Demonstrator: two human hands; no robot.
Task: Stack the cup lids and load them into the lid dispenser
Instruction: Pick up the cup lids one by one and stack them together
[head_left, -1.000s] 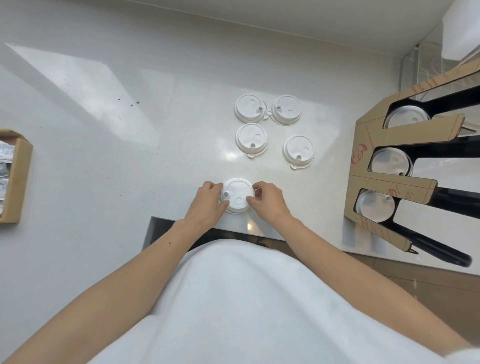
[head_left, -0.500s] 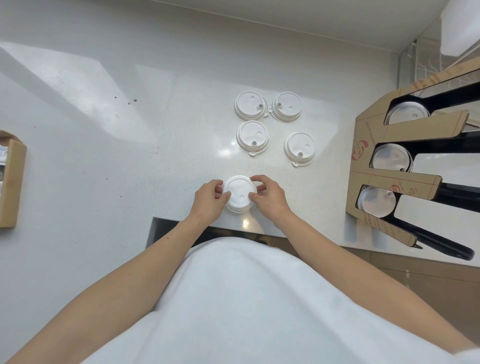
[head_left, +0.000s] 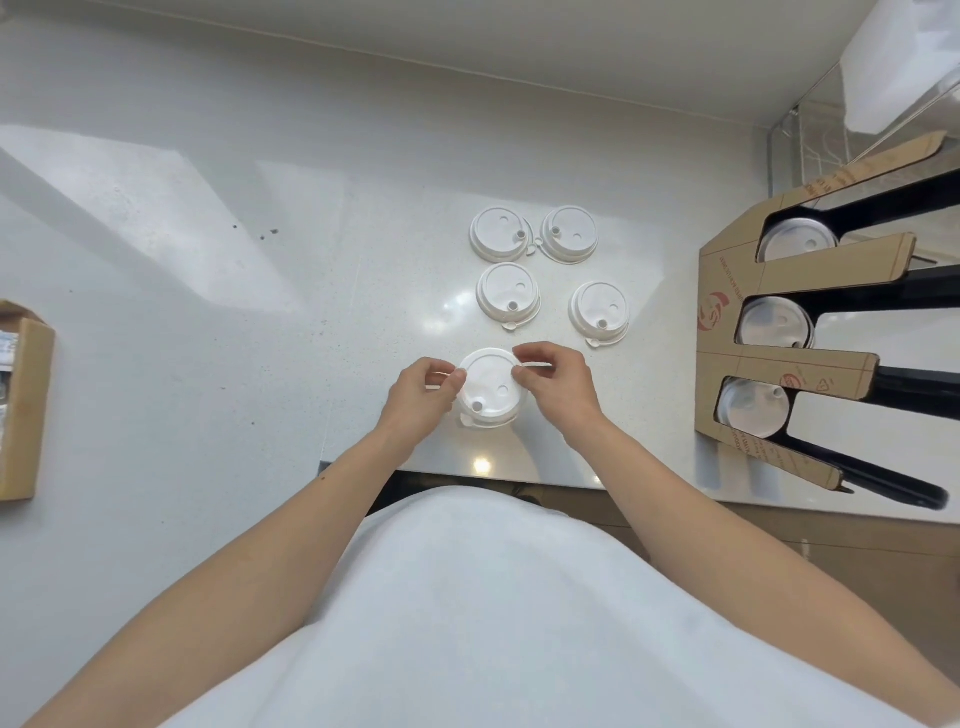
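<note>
Surface: a white speckled counter (head_left: 218, 332), glossy, with overhead lights reflected on it; a few dark specks lie at far left of centre.
Room: a pale wall runs along the back; a clear plastic fixture stands in the far right corner, contents unclear.
Left edge: an open cardboard box (head_left: 23, 405), partly cut off by the frame.
Lid dispenser: the cardboard lid dispenser (head_left: 727, 332) lies at the right, with three slots, each already showing a lid at its near end.
Loose lids: four white cup lids (head_left: 506, 291) rest flat and separate on the counter, two in the back row touching or almost so, two nearer and apart.
Lid in hand: a fifth lid (head_left: 491, 387) sits at the near counter edge; whether it is one lid or a small stack cannot be told.
Left hand: the left hand (head_left: 421, 400) pinches the lid's left rim with thumb and fingertips closed on it.
Right hand: the right hand (head_left: 558, 387) grips the right rim likewise, fingers curled.
Step, judged: seating or squaring this lid as the base of the stack.
Advice: keep the grip on the rim only, hold the lid level, line up tabs and sip holes before pressing the next one down.
Risk, judged: the thin plastic may buckle if squeezed; the lid lies close to the counter edge.
</note>
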